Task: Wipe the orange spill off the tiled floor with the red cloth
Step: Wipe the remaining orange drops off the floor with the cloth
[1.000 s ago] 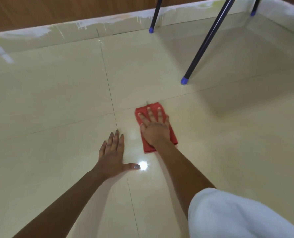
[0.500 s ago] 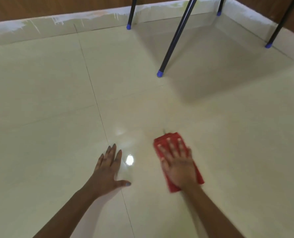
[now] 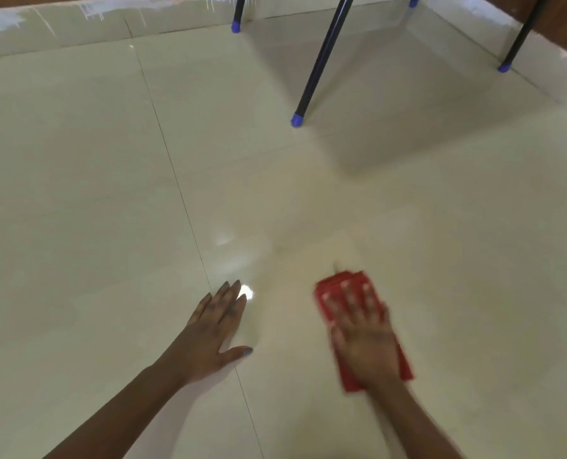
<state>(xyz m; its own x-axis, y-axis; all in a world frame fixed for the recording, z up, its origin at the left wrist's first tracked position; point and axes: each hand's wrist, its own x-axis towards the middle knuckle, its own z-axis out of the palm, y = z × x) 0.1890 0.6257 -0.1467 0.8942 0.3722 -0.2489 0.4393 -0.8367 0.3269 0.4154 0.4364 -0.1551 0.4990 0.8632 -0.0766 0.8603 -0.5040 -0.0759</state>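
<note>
The right hand (image 3: 365,339) lies flat on the red cloth (image 3: 341,281), its fingers (image 3: 351,301) straight and spread, pressing the cloth onto the tiled floor (image 3: 77,193); the hand is blurred. Just beyond those fingers a faint tan smear (image 3: 312,251) shows on the tile. The left hand (image 3: 214,336) rests flat on the floor beside it, fingers straight and together, thumb out. Well ahead of both stands a black leg (image 3: 322,61) with a blue cap.
</note>
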